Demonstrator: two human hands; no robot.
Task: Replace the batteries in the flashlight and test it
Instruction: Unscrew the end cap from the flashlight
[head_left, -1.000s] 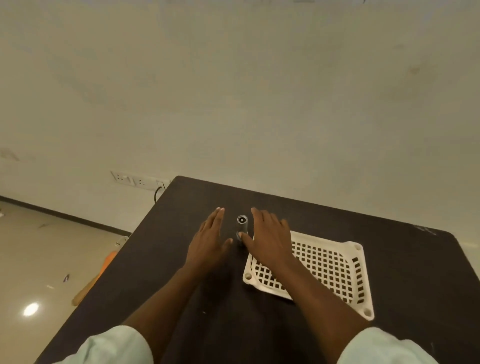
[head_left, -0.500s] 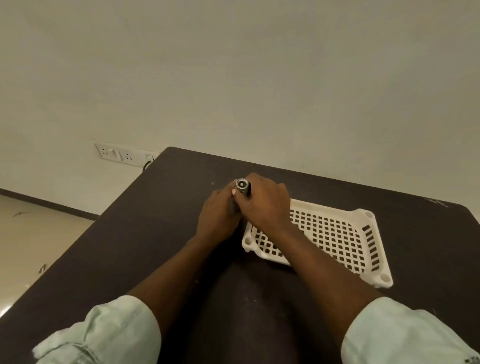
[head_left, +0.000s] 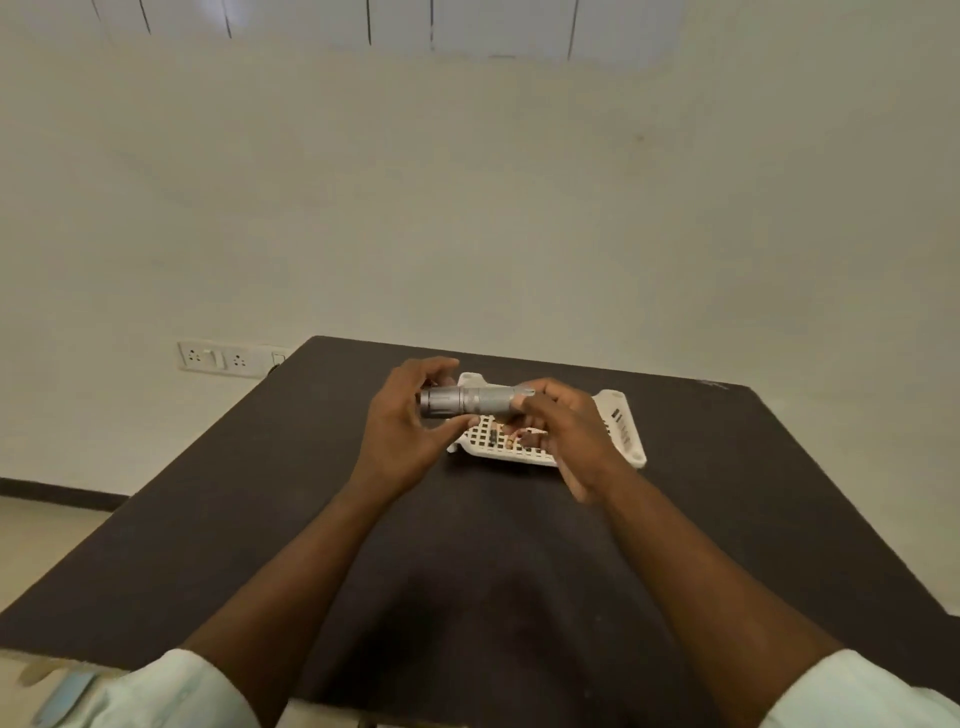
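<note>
Both hands grasp the grey ribbed metal flashlight (head_left: 470, 400) horizontally: left hand (head_left: 400, 436) at head, right hand (head_left: 563, 431) at tail. Rigid, probably smooth; knurled barrel offers best purchase.

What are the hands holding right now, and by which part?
Both hold the silver metal flashlight level above the white plastic basket: the left hand grips its wider head end, the right hand pinches its tail end.

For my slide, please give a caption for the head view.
Both hands, left hand and right hand, hold a silver flashlight level above a white basket.
</note>
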